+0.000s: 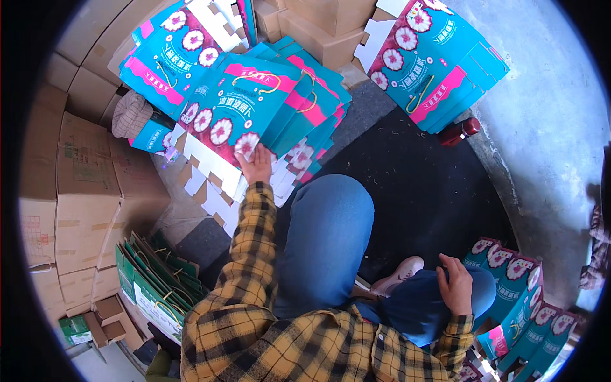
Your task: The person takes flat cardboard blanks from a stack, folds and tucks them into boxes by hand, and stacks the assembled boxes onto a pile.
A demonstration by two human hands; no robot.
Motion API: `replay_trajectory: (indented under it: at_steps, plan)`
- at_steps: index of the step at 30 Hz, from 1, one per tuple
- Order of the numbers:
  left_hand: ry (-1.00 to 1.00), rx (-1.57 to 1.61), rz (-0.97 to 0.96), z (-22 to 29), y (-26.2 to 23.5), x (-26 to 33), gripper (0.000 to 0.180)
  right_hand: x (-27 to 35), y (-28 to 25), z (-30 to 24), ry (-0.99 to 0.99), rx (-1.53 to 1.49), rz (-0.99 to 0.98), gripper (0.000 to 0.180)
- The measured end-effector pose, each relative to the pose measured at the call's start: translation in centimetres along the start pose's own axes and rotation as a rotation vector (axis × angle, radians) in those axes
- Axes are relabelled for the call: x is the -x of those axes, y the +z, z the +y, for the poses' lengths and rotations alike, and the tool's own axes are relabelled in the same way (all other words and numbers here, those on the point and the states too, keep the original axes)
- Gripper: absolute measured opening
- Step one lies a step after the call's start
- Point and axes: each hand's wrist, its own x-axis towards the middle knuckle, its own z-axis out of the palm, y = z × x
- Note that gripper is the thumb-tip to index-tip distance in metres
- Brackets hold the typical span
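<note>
My left hand [256,167] lies with its fingers stretched out on the lower edge of a flat teal carton [238,105], printed with pink bands and round flower-like slices. A yellow cord handle loops over this carton. It lies on top of a pile of similar flattened cartons [318,83], whose white flaps stick out toward me. Held away from the pile, my right hand [456,285] is over my right knee, fingers apart and nothing in them.
Another stack of flattened teal cartons [433,63] lies far right, a dark red bottle [459,132] beside it. Folded-up teal boxes [515,286] stand near right. Brown cardboard boxes [86,191] line the left, with green handled cartons [149,286] nearer. A black mat [420,184] covers the floor.
</note>
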Motion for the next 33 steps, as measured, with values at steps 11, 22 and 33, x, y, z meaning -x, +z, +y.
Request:
replay_trajectory:
  at_steps: [11, 22, 33]
  plan:
    - [0.31, -0.543, -0.337, 9.0, 5.7, 4.8, 0.033, 0.0, -0.7, 0.9, 0.001, 0.009, 0.019, 0.03]
    - [0.993, -1.074, -0.742, 4.3, 19.4, 31.9, 0.022, 2.3, -2.0, 1.4, -0.05, -0.021, 0.059, 0.028]
    - [0.423, -1.414, -1.714, -11.3, 28.2, 38.4, 0.031, 2.8, -18.1, -3.3, -0.058, 0.14, 0.836, 0.057]
